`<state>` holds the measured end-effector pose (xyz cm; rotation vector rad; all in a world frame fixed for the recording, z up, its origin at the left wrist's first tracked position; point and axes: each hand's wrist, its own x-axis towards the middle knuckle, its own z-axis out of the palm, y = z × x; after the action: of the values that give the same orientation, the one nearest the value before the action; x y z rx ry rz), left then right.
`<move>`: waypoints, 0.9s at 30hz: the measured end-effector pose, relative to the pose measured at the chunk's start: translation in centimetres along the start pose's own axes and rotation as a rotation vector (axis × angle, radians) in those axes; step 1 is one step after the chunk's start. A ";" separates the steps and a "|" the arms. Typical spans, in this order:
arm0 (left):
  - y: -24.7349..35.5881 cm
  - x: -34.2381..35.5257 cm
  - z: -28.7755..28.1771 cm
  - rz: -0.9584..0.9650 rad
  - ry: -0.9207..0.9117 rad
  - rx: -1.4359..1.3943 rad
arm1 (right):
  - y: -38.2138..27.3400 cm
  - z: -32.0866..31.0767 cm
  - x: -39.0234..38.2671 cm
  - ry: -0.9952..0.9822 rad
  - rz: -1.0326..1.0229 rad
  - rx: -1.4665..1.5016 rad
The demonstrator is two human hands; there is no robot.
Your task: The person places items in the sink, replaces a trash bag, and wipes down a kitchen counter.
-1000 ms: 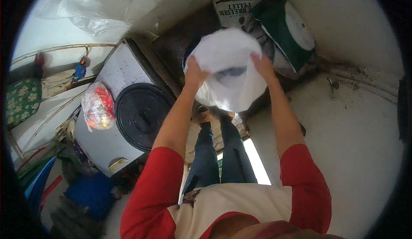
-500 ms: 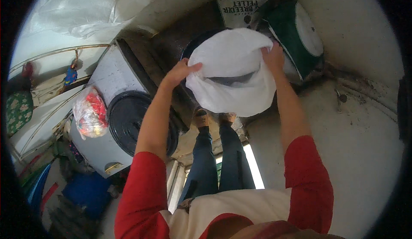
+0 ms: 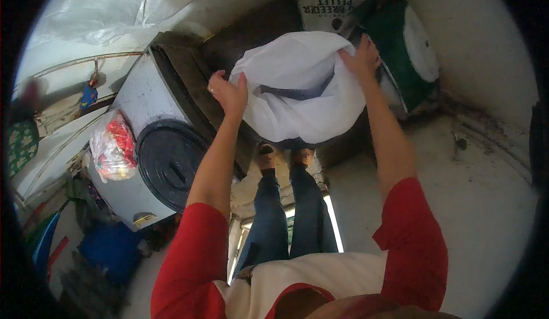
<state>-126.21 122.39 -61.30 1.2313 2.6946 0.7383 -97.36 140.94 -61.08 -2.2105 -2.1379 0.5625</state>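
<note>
A large white sack (image 3: 297,127) stands in front of me with its mouth spread wide. Its rim is folded outward in a loose roll, and a dark gap shows the inside. At the sack's left edge is my left hand (image 3: 229,93), fingers apart and pointing away, the thumb against the white material. My right hand (image 3: 361,60) lies along the right side of the rim, fingers stretched out and the thumb on the fold. What supports the sack is mostly hidden; a dark edge shows below it.
A round black lid (image 3: 171,161) and a clear plastic bag with red contents (image 3: 114,150) lie on a grey surface at left. Behind the white sack are a printed feed sack (image 3: 329,10) and a green-and-white sack (image 3: 400,50). My feet (image 3: 302,156) stand just below.
The white sack's mouth has shifted slightly left and its opening shows more. My left hand has moved left and its fingers have spread; the right hand has risen slightly, fingers extended.
</note>
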 end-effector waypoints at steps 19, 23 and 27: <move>7.7 -1.0 5.4 0.640 -0.800 0.476 | 10.5 -1.2 -20.4 -0.540 -0.729 -0.227; 7.3 -7.4 2.4 0.588 -1.374 0.422 | 4.7 -2.2 -17.9 -0.728 -0.467 -0.208; 5.4 -10.8 -1.3 0.754 -1.178 0.654 | 0.9 -0.3 -12.0 0.114 -0.782 -0.460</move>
<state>-115.59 117.00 -58.92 1.9399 1.4395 -0.7616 -96.45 129.30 -58.14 -1.2539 -2.9753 -0.1042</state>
